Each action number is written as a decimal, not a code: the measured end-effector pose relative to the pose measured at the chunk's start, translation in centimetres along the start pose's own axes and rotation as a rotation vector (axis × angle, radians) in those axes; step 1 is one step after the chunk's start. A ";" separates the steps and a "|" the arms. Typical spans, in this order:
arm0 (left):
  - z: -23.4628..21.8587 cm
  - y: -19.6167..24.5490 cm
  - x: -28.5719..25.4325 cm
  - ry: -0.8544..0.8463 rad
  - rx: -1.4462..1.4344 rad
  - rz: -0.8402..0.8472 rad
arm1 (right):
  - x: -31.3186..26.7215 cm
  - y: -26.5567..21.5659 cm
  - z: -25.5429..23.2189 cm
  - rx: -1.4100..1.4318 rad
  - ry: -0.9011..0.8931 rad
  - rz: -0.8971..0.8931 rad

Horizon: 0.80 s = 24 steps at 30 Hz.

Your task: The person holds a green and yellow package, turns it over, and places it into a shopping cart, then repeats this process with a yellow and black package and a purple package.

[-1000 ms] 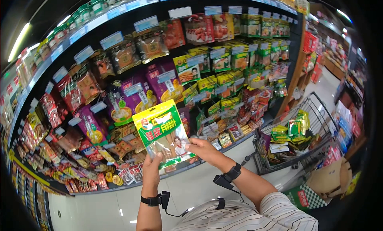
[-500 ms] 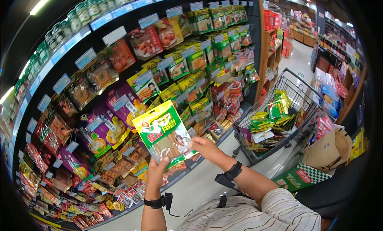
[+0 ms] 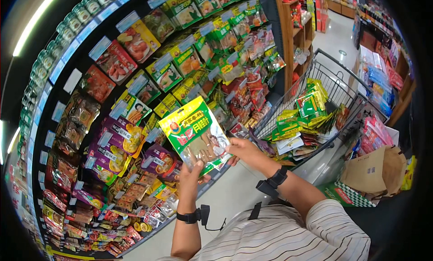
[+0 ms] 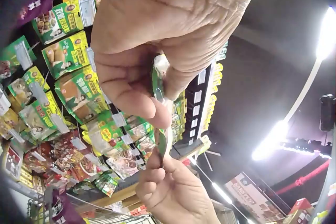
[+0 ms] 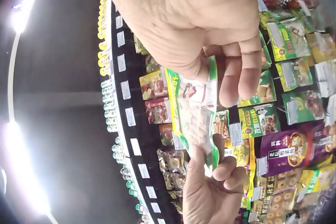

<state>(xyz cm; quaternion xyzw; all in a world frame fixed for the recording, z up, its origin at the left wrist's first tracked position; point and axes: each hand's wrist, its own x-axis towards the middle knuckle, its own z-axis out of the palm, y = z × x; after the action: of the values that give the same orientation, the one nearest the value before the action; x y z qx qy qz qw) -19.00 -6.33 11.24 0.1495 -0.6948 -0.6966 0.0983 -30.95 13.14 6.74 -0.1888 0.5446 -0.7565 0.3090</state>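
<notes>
Both hands hold one yellow-and-green spice packet [image 3: 195, 133] with a clear window that shows brown pieces inside. The left hand [image 3: 191, 177] pinches its lower left corner, thumb on the front face. At the lower right edge the right hand [image 3: 247, 151] grips it the same way. In the left wrist view the packet [image 4: 160, 85] is seen edge-on between the thumb and fingers of the left hand [image 4: 163, 40]. The right wrist view shows the front of the packet [image 5: 194, 103] slanting between the right hand [image 5: 199, 29] above and the left hand [image 5: 212, 195] below.
A shelf wall of hanging packets [image 3: 187, 58] curves along the left, with purple packets [image 3: 115, 143] low on it and jars [image 3: 67, 28] on top. A shopping cart [image 3: 331, 71] with several green-and-yellow packets [image 3: 311, 105] stands at right. A brown paper bag [image 3: 374, 170] lies beyond it.
The head view has swung to the right along the shelf, so shelf and cart appear further left. The packet stays in both hands and sits slightly higher and further right in view.
</notes>
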 end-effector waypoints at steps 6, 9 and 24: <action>5.5 0.0 2.0 -0.070 0.036 -0.044 | -1.1 -0.8 -5.5 0.076 0.060 0.001; 7.3 -0.8 2.9 -0.107 0.060 -0.113 | -1.6 0.1 -7.7 0.056 0.087 0.021; 11.6 -6.8 5.0 -0.206 0.102 -0.304 | -4.0 5.5 -13.6 0.110 0.206 0.166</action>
<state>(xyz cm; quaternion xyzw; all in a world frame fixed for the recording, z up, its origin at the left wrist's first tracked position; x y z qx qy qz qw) -27.18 2.93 4.01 0.1855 -0.7050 -0.6790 -0.0873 -34.98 24.29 -2.82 -0.0472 0.5450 -0.7724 0.3226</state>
